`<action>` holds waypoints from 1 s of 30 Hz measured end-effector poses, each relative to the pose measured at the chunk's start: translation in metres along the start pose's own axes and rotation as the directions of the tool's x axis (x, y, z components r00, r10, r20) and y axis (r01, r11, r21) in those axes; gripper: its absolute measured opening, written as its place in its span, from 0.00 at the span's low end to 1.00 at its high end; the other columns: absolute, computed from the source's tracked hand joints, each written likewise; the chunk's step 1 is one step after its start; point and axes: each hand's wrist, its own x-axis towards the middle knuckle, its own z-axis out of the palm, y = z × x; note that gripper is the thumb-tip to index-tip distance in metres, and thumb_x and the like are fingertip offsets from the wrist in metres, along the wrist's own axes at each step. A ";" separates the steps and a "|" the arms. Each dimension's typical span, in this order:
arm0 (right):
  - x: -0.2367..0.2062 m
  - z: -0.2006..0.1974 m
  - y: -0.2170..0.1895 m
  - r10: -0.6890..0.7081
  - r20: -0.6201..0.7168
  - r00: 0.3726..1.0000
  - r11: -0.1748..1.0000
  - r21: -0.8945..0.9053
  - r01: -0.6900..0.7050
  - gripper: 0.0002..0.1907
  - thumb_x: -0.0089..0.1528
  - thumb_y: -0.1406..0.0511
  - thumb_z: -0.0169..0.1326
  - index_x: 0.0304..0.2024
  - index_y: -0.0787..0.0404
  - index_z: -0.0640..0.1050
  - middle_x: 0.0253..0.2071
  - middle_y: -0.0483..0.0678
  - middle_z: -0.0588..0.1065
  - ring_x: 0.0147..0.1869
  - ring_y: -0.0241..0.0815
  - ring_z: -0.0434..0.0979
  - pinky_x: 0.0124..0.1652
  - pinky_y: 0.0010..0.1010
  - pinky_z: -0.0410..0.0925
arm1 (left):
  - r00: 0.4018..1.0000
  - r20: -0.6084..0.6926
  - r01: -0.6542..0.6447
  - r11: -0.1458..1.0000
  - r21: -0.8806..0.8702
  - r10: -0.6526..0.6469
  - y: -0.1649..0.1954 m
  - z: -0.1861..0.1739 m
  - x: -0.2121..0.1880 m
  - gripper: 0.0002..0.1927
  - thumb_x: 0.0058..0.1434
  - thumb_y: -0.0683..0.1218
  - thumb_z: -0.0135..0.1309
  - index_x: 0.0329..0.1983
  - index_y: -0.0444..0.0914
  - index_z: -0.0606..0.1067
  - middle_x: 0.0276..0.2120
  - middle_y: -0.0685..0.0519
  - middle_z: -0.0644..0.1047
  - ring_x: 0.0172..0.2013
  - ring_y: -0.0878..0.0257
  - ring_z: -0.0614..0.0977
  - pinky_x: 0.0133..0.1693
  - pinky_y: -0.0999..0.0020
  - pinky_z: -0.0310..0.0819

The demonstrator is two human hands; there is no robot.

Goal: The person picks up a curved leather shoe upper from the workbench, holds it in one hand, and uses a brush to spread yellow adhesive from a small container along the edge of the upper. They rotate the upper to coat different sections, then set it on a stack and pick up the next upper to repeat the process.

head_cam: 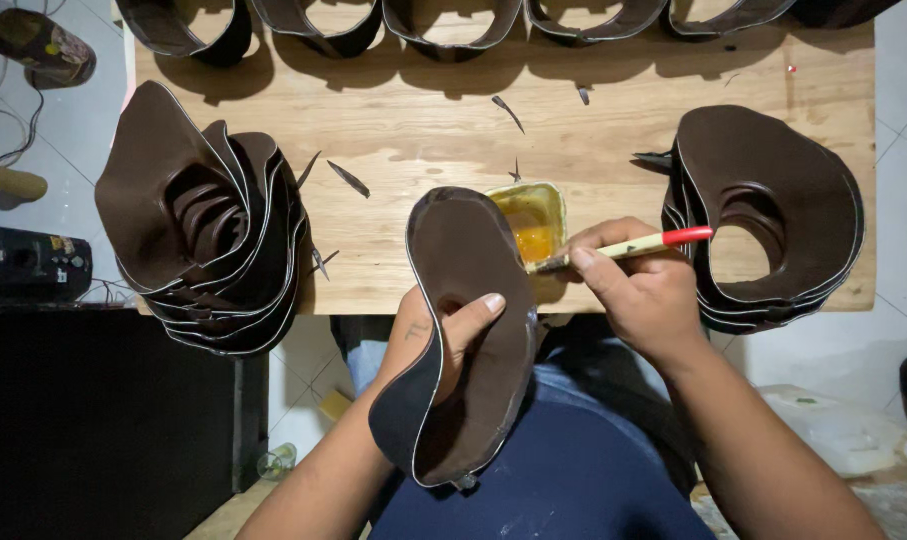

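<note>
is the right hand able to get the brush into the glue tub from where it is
Probably yes. The right hand holds the brush with its tip already at the open tub, and the leather piece in the left hand sits beside it, not over it.

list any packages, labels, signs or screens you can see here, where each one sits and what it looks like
Black boxy device: far left, beside the wooden table, with small coloured stickers on top.
Glue tub: table's near edge, between the left hand and right hand; squarish, yellow, unlabelled, holding orange glue.
Clear plastic bag: lower right, crumpled, whitish.
No signs or screens show.
</note>
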 end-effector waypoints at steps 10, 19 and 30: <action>-0.008 0.000 -0.013 -0.168 0.197 0.966 0.977 -0.095 0.189 0.04 0.67 0.69 0.54 0.42 0.65 0.76 0.42 0.49 0.78 0.47 0.37 0.78 0.49 0.29 0.72 | 0.997 -0.073 0.027 0.997 -0.076 -0.033 -0.005 0.000 0.004 0.13 0.64 0.40 0.54 0.50 0.29 0.76 0.38 0.47 0.82 0.37 0.62 0.83 0.41 0.65 0.80; 0.004 0.004 -0.016 -0.248 0.133 0.960 0.963 -0.079 0.259 0.07 0.68 0.70 0.53 0.47 0.67 0.77 0.48 0.52 0.78 0.52 0.39 0.77 0.52 0.30 0.71 | 0.994 -0.039 0.100 0.992 -0.080 -0.104 -0.005 0.001 0.004 0.14 0.62 0.38 0.55 0.51 0.31 0.75 0.40 0.48 0.81 0.39 0.63 0.83 0.43 0.67 0.79; 0.006 0.007 -0.019 -0.342 0.130 0.931 0.936 -0.040 0.350 0.09 0.67 0.70 0.55 0.49 0.68 0.76 0.52 0.55 0.77 0.57 0.44 0.78 0.59 0.33 0.71 | 0.984 -0.067 0.160 0.985 -0.067 -0.164 -0.005 0.005 0.003 0.15 0.61 0.38 0.55 0.52 0.29 0.75 0.40 0.47 0.82 0.39 0.61 0.83 0.42 0.66 0.80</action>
